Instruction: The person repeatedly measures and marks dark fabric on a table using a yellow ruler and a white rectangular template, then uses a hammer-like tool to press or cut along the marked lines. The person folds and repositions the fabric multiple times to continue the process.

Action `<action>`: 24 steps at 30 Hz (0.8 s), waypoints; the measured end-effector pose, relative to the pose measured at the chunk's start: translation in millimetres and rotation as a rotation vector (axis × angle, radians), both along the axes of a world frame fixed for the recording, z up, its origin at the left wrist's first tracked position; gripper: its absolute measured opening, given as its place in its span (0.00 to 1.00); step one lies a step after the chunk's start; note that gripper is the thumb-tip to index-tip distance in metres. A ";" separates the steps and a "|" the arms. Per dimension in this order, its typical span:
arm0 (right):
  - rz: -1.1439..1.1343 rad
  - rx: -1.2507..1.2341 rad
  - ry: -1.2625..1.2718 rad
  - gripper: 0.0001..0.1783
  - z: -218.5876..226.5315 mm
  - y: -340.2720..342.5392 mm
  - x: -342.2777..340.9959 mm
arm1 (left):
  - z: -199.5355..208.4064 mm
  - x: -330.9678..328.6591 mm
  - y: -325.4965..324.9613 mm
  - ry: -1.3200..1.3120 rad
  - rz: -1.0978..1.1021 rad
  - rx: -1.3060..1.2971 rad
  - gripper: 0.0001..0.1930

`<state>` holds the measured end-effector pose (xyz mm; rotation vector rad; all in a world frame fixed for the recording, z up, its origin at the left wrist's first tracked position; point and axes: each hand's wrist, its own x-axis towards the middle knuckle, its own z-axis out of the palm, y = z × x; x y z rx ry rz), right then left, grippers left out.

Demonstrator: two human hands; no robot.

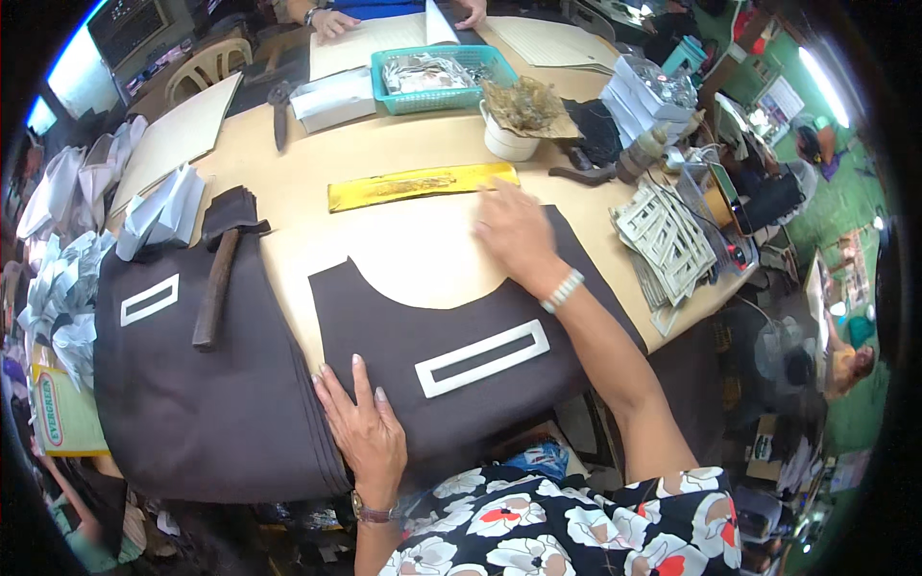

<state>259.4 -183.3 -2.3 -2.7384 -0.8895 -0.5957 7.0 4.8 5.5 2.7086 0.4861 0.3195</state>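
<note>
A dark brown cut fabric piece with a curved neckline lies flat on the tan table. A white rectangular frame template rests on it. My left hand presses flat on the fabric's near left corner, fingers spread. My right hand lies flat on the fabric's far right corner, just below a long yellow metal ruler. Neither hand holds anything.
A stack of dark fabric pieces with another white frame and a hammer lies at left. A teal basket, a white cup, stacked white templates and another person's hands are farther off.
</note>
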 end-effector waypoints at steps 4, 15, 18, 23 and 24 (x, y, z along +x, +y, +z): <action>-0.440 0.083 0.081 0.29 4.7 -77.5 -71.6 | -3.1 -4.2 4.7 -0.001 -0.016 0.038 0.23; -0.360 0.701 0.253 0.09 -2.1 -86.0 -201.8 | -15.0 -80.9 -6.9 -0.338 -0.185 -0.127 0.20; -0.123 0.653 0.442 0.08 7.9 -53.8 -240.0 | -31.2 -159.8 -12.4 -0.352 0.048 -0.261 0.19; 0.657 0.514 1.025 0.09 -21.0 21.1 -281.6 | -87.2 -287.3 36.9 -0.344 0.937 -0.257 0.22; 0.812 0.484 0.997 0.10 -24.8 41.0 -286.9 | -83.8 -308.8 49.3 -0.407 1.180 -0.355 0.23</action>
